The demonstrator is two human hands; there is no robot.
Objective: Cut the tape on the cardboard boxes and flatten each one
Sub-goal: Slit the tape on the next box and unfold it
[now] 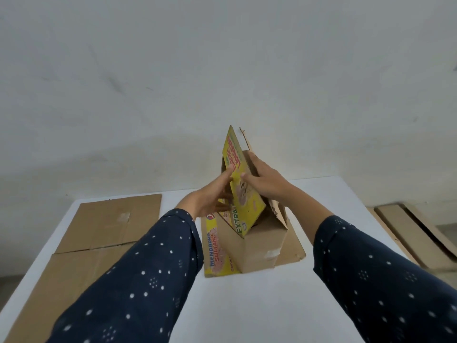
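Note:
A cardboard box (259,246) with yellow printed panels stands half-collapsed in the middle of the white table (259,313), its flaps spread on the tabletop. One yellow panel (243,194) tilts upright. My right hand (265,180) grips that panel's upper right side, thumb on the yellow face and fingers behind it. My left hand (212,195) reaches in from the left with straight fingers touching the panel's left edge. No cutting tool is visible.
Two flattened brown boxes (103,233) lie on the table's left side, one overlapping the other. More flattened cardboard (415,233) lies off the table on the right. A plain wall stands just behind the table's far edge.

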